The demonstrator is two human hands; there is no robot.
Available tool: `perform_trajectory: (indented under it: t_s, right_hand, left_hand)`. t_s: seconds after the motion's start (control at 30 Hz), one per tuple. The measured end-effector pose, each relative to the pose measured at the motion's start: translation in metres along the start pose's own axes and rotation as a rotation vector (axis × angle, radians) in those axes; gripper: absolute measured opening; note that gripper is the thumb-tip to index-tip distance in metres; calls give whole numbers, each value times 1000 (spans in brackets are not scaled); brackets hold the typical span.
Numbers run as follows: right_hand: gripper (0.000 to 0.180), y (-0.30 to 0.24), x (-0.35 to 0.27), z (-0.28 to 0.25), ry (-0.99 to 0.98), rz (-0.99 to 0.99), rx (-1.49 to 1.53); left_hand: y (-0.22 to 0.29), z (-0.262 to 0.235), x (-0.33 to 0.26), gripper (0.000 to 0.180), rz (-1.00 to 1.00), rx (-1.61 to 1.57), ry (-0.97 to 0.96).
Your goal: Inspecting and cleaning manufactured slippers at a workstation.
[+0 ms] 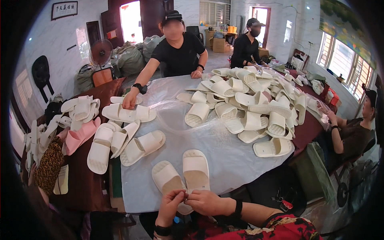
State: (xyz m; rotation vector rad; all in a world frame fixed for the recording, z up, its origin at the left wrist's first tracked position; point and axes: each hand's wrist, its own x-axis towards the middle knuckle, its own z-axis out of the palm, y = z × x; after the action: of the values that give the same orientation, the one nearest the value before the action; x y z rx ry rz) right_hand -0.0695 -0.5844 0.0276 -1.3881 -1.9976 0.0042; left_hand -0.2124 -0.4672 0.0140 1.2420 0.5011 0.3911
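A pair of cream slippers lies before me at the near edge of the plastic-covered table (pixel 160 196). The left slipper (pixel 165 174) angles slightly outward; the right slipper (pixel 195 162) points away from me. Over their heel ends, my left hand (pixel 171 205) and my right hand (pixel 208 203) meet fingertip to fingertip. Both are closed in a pinch, and whatever lies between the fingers is too small or hidden to make out. Just under the hands shows the left slipper's heel. Dark bands circle both my wrists.
A big heap of cream slippers (pixel 256 102) covers the right. More slippers (pixel 143 148) lie at left, beside pink slippers (pixel 83 136). Across the table a person (pixel 180 54) touches a slipper. Other people sit farther right; a patterned sleeve (pixel 50 164) reaches in at left. Keys (pixel 285 203) hang low right.
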Motion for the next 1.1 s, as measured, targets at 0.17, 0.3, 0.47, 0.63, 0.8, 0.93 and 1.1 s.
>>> perform_trajectory:
  t_s: [0.17,0.3,0.47,0.63,0.8,0.93,1.1]
  right_hand:
    - [28,10,-21,-11,-35,74,32]
    - [26,27,-34,-40,35,160,17]
    - [27,35,-36,-75,287,372,-180]
    - [17,45,-44,-96,402,512,-231]
    - [9,43,-38,-103,525,527,-134]
    - [7,33,-20,-104,517,527,-20]
    - [16,23,-5,-59,221,297,-55]
  left_hand:
    - [2,-21,2,17,98,-394,215]
    - [9,-47,-1,19,191,-484,377]
    - [4,-75,-12,22,247,-477,548]
    - [8,-70,-11,22,243,-463,601]
    - [0,-56,-6,22,207,-329,609]
    - [-4,-26,-1,19,211,-29,344]
    - [9,13,4,16,254,-13,169]
